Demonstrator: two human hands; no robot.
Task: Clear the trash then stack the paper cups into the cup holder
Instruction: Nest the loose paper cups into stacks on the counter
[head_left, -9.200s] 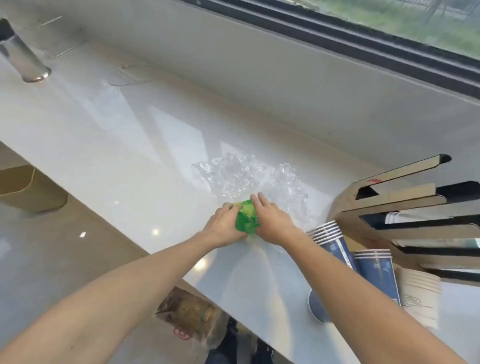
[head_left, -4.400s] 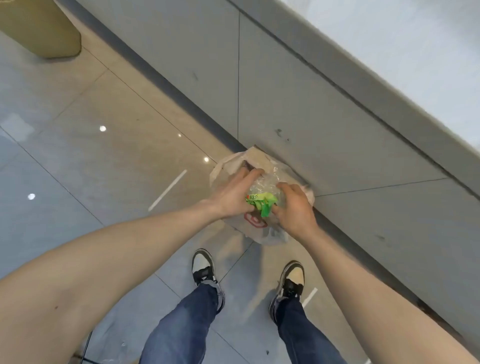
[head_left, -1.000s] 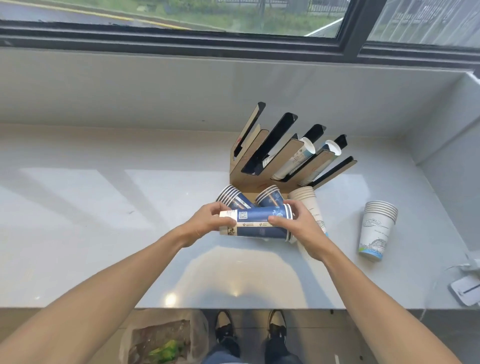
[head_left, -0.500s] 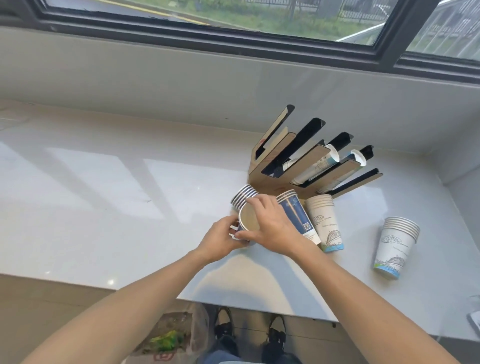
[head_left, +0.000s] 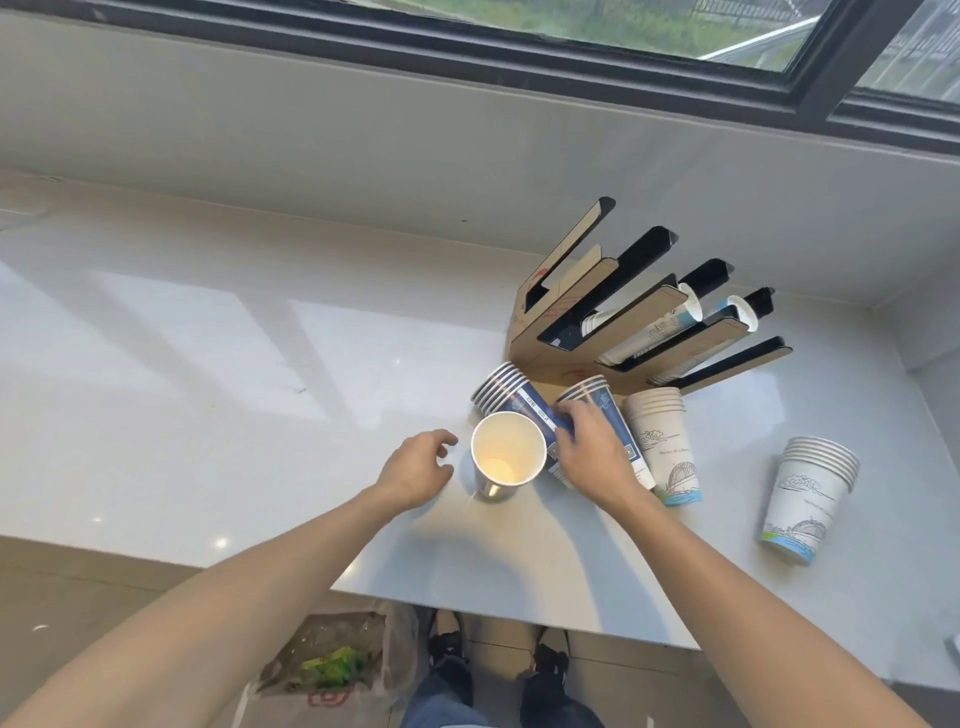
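Note:
A blue paper cup (head_left: 506, 457) stands upright on the white counter (head_left: 208, 374), its white inside facing up. My left hand (head_left: 415, 470) hovers just left of it, fingers apart, holding nothing. My right hand (head_left: 592, 452) is closed over an upside-down stack of blue cups (head_left: 597, 402). A second blue stack (head_left: 501, 387) leans beside it. Two white cup stacks (head_left: 665, 447) (head_left: 810, 499) stand upside down to the right. The cardboard cup holder (head_left: 566, 312) behind them has white cups in two of its slots.
A plastic trash bag (head_left: 332, 670) with green and clear wrappers sits on the floor below the counter edge, beside my shoes. The wall and window run along the back. The counter ends in a corner wall at the right.
The blue cup that both hands held sideways now stands upright on the counter. My left hand has let go of it and my right hand has moved onto the blue stack behind.

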